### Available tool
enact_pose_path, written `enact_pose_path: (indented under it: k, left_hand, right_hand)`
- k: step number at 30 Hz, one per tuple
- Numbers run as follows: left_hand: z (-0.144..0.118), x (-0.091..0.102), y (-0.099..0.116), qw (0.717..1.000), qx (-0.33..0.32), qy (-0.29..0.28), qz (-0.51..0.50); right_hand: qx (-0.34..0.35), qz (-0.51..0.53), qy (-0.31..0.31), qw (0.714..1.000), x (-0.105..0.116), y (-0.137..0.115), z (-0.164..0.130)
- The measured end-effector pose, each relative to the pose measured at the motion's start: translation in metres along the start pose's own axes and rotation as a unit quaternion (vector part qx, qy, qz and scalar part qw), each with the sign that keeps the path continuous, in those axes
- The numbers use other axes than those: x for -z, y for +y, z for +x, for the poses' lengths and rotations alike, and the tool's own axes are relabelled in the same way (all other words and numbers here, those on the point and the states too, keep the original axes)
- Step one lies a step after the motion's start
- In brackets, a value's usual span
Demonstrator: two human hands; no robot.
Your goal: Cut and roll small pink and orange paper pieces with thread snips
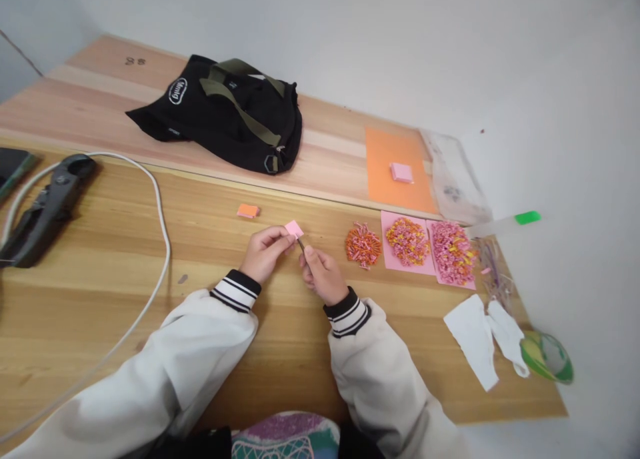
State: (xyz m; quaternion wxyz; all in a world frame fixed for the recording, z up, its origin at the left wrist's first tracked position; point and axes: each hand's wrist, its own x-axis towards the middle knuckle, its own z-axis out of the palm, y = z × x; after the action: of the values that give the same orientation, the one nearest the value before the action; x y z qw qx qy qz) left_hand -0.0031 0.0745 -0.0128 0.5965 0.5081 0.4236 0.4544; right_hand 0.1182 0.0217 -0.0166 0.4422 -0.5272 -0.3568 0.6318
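While left hand (263,252) pinches small pink paper square (294,229), right hand (323,272) grips thin stick (301,243).

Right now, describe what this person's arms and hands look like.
Both hands, left hand and right hand, are bare, no gloves. Each arm wears a puffy off-white jacket sleeve ending in a black knitted cuff with white stripes.

Pink paper square (294,229) pinched, cream sleeves (200,352) with black-and-white striped cuffs, black bag (220,112) with olive straps, orange sheet (395,169), pink-and-orange rolled heaps (407,240), possibly green tape roll (546,357)
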Motion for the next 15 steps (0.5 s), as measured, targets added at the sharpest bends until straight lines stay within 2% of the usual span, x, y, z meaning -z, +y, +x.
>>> enact_pose_path:
  k: [15]
  left_hand:
    - [-0.0011, -0.0009, 0.0027, 1.0, 0.001, -0.01, 0.001]
  right_hand:
    - [0.002, -0.001, 0.005, 1.0, -0.0004, -0.0007, 0.0002]
